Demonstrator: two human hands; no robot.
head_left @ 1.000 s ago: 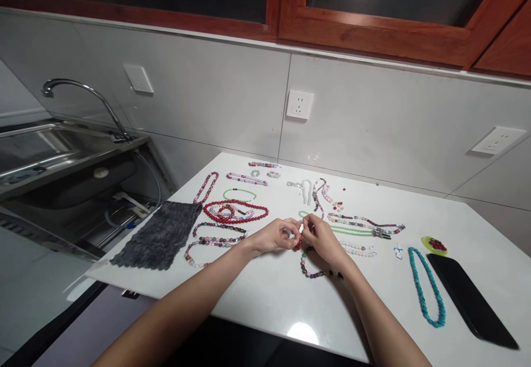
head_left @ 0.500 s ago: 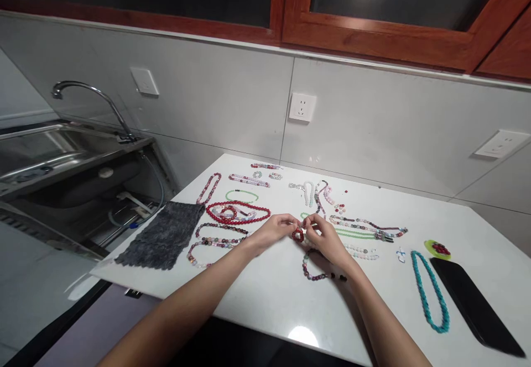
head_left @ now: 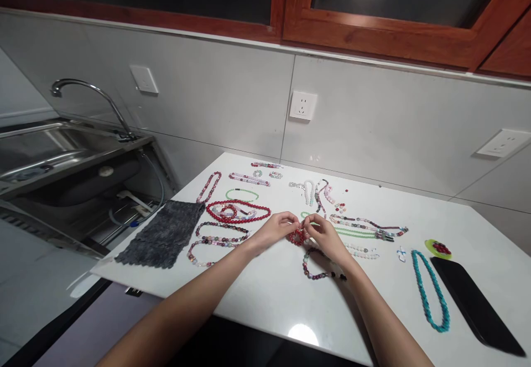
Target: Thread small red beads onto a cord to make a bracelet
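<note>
A small loop of red beads, like a bracelet (head_left: pixel 296 238), hangs between my two hands above the white tabletop (head_left: pixel 265 295). My left hand (head_left: pixel 277 229) pinches its top from the left, thumb and forefinger together. From the right, my right hand (head_left: pixel 324 235) pinches at the same spot, its fingertips nearly touching the left ones. The cord ends at the fingertips are too small to make out. Below my right hand lies a dark multicoloured bead strand (head_left: pixel 309 270). Pale white beads (head_left: pixel 362 252) and green bead strands (head_left: pixel 352 232) lie just beyond it.
A long red bead necklace (head_left: pixel 265 212) and several mixed strands lie left, beside a dark grey cloth (head_left: pixel 164 234). On the right are a turquoise necklace (head_left: pixel 427 295), a black phone-like slab (head_left: pixel 477 306), a green dish (head_left: pixel 431 244) of red beads and pliers (head_left: pixel 385 237).
The red bead loop has turned to face me more and shows as a rounder ring. Both hands stay pinched in nearly the same place.
</note>
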